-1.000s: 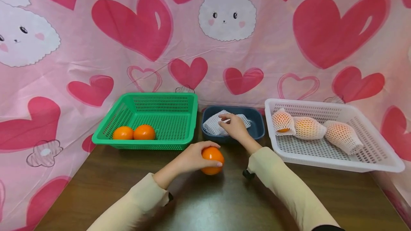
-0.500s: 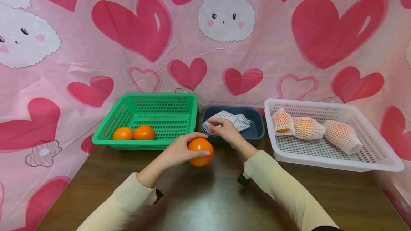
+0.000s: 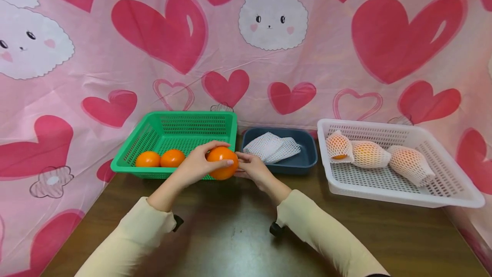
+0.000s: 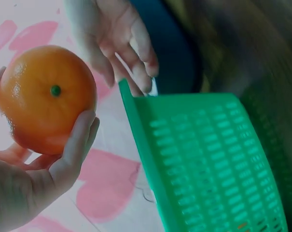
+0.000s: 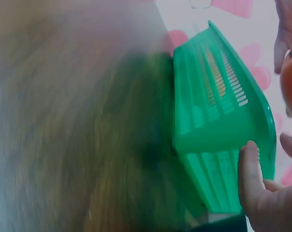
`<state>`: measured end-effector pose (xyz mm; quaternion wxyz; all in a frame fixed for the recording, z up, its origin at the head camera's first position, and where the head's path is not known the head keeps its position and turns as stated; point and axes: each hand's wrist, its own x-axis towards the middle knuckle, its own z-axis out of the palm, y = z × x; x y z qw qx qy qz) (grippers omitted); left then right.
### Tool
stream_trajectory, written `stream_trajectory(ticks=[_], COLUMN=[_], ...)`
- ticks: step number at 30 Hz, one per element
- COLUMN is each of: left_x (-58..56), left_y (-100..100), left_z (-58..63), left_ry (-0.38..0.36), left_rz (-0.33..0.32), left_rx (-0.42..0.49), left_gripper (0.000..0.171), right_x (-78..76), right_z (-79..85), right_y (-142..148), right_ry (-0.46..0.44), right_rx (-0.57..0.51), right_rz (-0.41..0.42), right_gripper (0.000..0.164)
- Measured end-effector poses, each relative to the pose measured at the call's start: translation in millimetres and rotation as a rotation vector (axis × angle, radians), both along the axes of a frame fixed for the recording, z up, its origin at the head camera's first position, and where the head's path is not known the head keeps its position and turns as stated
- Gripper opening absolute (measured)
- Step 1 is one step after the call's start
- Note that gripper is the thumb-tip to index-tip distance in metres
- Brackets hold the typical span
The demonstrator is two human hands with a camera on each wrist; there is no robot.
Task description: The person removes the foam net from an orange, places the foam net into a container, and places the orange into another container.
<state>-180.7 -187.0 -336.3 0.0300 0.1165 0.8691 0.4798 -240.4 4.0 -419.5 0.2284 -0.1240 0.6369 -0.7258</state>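
Glossy round orange fruit [image 4: 48, 99] looks firm and slick to me, best cupped round its widest part; the left hand [image 3: 194, 165] grips it aloft by the green perforated plastic basket [image 3: 130, 169], the right hand [image 3: 256, 171] empty just beside

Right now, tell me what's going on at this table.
A person's left hand grips an orange near the green basket, where two other oranges lie. The right hand is close beside the held fruit, holding nothing. White mesh sleeves lie in the dark blue tray, and three sleeved fruits lie in the white basket.
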Motion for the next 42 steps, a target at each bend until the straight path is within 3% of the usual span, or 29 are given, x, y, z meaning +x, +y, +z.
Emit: stream_trajectory(ticks=[10, 22, 32, 42], left_x=[-18.9, -41.9, -56.9, -64.4], left_y=[-20.1, -43.7, -46.5, -39.7], left_z=[-12.9, -29.3, -48.2, -51.0], left_ry=[0.012, -0.073, -0.020, -0.051], left_rz=[0.137, 0.251, 0.257, 0.189], left_rx=[-0.015, 0.020, -0.229, -0.467], left_gripper=[0.054, 0.061, 0.063, 0.062], right_x=[7.8, 9.1, 9.8, 11.3], right_z=[-0.5, 0.4, -1.9, -0.9], right_y=[-13.6, -17.1, -19.0, -17.2], right_ry=[-0.155, -0.197, -0.197, -0.201], right_rx=[-0.155, -0.204, -0.203, -0.202], right_rz=[-0.075, -0.098, -0.114, -0.114], right_gripper=[0.055, 0.055, 0.055, 0.056])
